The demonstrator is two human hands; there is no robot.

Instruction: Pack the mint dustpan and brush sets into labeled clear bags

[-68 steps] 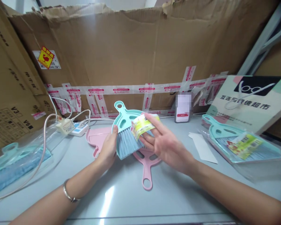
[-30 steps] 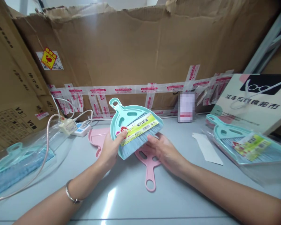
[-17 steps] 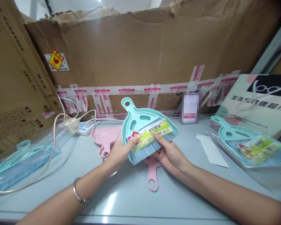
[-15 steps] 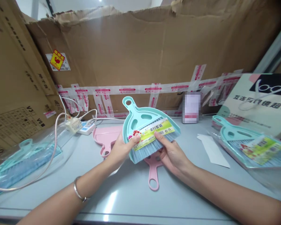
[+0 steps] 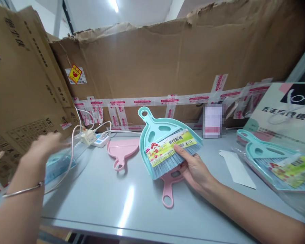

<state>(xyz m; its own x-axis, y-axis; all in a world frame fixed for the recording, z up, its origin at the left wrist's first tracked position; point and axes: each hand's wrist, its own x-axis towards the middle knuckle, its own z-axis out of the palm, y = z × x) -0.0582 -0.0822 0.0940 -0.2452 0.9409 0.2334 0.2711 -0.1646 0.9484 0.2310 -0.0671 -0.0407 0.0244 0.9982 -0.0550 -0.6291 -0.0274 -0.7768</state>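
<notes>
Head view: our right hand [image 5: 197, 169] pinches the brush [image 5: 165, 166], already set in the green dustpan [image 5: 155, 130], above the table [image 5: 96, 203]; the pink dustpan [image 5: 123, 148] lies without one. Left hand [image 5: 42, 149] is blurred near the blue bundle [image 5: 53, 173]; its grip we cannot tell.

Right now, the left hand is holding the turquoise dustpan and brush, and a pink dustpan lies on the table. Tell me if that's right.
Not quite: the head view shows the right hand holding the turquoise dustpan and brush; the left hand is away from it. A pink dustpan does lie on the table.
</notes>
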